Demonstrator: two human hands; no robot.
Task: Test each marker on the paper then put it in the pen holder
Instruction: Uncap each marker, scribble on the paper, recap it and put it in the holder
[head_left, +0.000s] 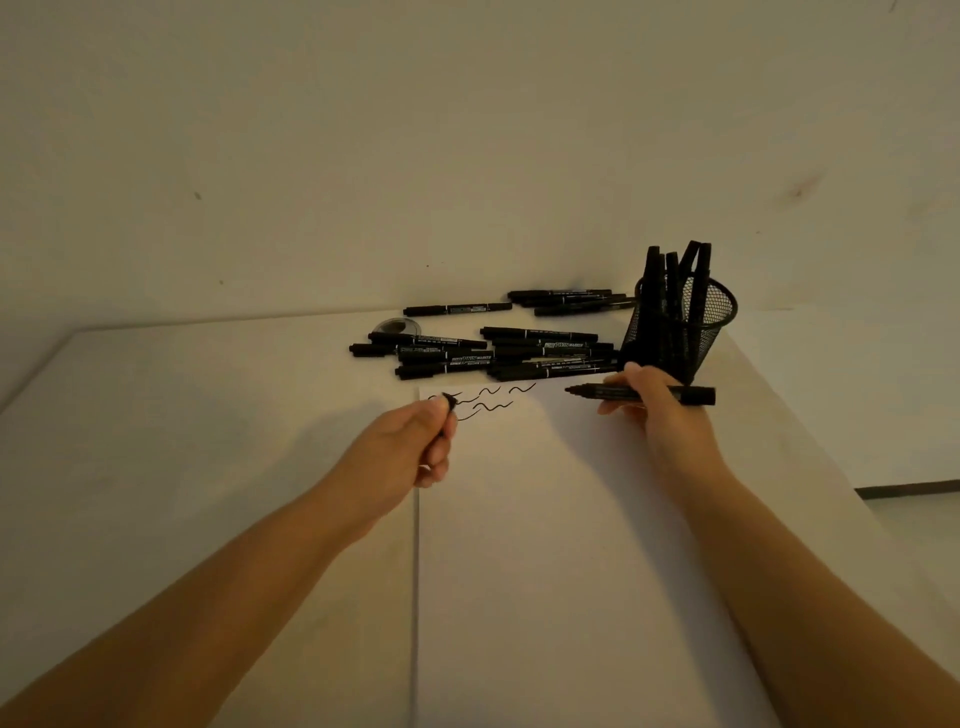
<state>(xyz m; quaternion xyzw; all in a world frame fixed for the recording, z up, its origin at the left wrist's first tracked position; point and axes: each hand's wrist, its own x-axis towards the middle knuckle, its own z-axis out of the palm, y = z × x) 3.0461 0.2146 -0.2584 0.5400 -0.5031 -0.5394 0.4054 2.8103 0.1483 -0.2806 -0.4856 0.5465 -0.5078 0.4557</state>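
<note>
My right hand (655, 410) grips an uncapped black marker (696, 396) held level above the white paper (545, 545), its tip pointing left. My left hand (410, 449) holds the marker's black cap (449, 401) in curled fingers over the paper's top left corner. Several black squiggles (493, 400) run along the paper's top edge. A black mesh pen holder (696, 332) stands just behind my right hand with several markers upright in it. A pile of black markers (493, 351) lies on the table beyond the paper.
A small round tape roll (396, 327) sits behind the marker pile at its left. The white table (208, 415) ends at a wall at the back, and its right edge (810, 415) drops to the floor.
</note>
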